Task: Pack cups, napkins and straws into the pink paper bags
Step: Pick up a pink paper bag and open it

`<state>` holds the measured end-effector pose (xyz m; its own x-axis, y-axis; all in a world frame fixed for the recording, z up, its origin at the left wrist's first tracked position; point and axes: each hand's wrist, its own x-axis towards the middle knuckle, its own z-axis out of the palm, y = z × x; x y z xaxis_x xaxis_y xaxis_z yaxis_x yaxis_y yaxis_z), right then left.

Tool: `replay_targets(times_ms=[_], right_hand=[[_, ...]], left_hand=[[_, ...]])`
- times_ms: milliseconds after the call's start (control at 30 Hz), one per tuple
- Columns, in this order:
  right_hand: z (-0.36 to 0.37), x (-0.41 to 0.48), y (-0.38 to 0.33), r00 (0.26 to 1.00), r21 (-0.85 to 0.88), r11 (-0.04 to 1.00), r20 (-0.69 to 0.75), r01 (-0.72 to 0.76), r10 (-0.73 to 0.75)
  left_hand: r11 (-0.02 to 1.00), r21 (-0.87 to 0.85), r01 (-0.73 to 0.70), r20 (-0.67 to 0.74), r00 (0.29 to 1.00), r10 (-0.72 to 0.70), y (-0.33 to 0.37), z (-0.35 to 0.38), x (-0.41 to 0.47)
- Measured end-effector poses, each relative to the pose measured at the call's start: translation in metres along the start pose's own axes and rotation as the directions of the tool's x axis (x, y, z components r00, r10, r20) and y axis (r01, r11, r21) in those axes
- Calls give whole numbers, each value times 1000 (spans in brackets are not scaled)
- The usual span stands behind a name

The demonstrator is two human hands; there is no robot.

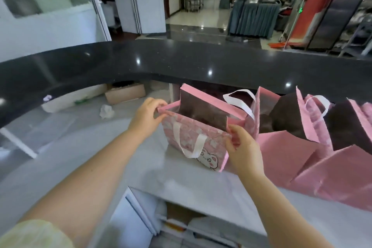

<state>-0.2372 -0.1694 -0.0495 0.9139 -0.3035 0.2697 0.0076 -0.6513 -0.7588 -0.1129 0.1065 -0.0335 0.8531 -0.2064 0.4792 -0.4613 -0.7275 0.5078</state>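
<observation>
A pink paper bag (193,141) stands upright on the pale worktop (141,167), just in front of me and a little right of centre. Its mouth is pulled into an open rectangle. My left hand (147,119) pinches the far-left corner of the rim between thumb and fingertips. My right hand (243,151) is clamped on the near-right corner in the same way. By my reading, I hold opposite corners so the paper walls stay spread and the bag keeps square for loading.

The bag's inside is dark, and I cannot tell whether anything lies in it yet. No cups, napkins or straws show anywhere in view. The near white ribbon handle (189,147) hangs slack down the printed face, out of the opening, above a cartoon animal (208,160).

More pink bags (281,153) crowd close on the right with their mouths up, likely lined up for the same filling. Beyond them all runs a glossy black counter ledge (181,60), which walls off the far side. Far left on the worktop are a cardboard box (124,92) and a crumpled white wad (106,111), both well apart from the bag. An open shelf (181,223) shows beneath the near edge.
</observation>
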Motion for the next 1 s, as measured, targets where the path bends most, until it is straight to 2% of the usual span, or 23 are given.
replay_targets(times_ms=[200, 333, 400, 667, 900, 1000], right_hand=[[4, 18, 2, 989, 1, 992, 73, 129, -128], [18, 31, -14, 948, 45, 964, 177, 261, -265], [30, 36, -27, 921, 69, 947, 222, 313, -321], [94, 15, -120, 765, 220, 827, 312, 518, -563], [153, -71, -219, 608, 449, 703, 361, 552, -707], [176, -120, -262, 536, 559, 662, 400, 500, -743]], left_hand=[[989, 140, 54, -56, 997, -47, 10, -20, -45], [965, 77, 251, -200, 952, -232, 15, -38, -73], [948, 78, 310, -269, 922, -279, 17, -51, -88], [831, 116, 543, -516, 748, -417, 16, -139, -182], [690, 178, 701, -699, 584, -413, 19, -237, -299], [605, 167, 778, -759, 493, -425, 23, -274, -353]])
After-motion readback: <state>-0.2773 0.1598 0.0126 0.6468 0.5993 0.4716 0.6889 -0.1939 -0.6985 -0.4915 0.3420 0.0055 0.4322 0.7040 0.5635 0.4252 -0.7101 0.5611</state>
